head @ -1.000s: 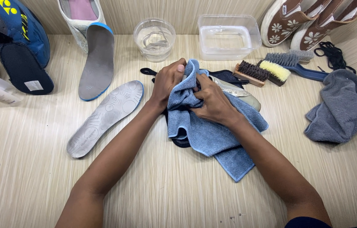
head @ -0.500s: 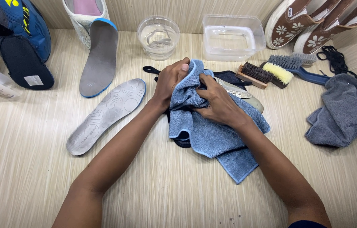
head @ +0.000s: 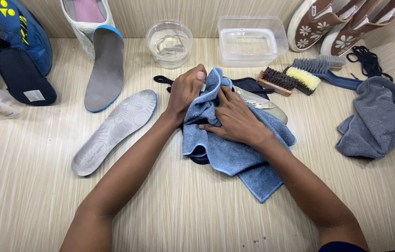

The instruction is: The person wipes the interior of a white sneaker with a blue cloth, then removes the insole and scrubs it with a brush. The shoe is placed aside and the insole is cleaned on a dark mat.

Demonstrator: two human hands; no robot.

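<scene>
A blue microfibre cloth (head: 234, 154) lies bunched over a dark shoe with a pale beige sole (head: 265, 103) in the middle of the wooden table. My left hand (head: 185, 91) grips the cloth's upper left edge together with the shoe beneath it. Pressed flat on the cloth, my right hand (head: 232, 116) has its fingers spread toward the left. Most of the shoe is hidden under the cloth and hands; a black lace end (head: 162, 79) sticks out at the left.
Two loose insoles (head: 113, 130) (head: 106, 67) lie at the left, near blue shoes (head: 13, 42). A round bowl (head: 169, 42) and a rectangular tub (head: 252, 41) of water stand at the back. Brushes (head: 300, 77), a grey towel (head: 377, 119) and brown floral shoes (head: 332, 21) are at the right.
My right hand has opened from a bunched grip and slid down-left, flat across the cloth. My left hand keeps its hold in the same spot.
</scene>
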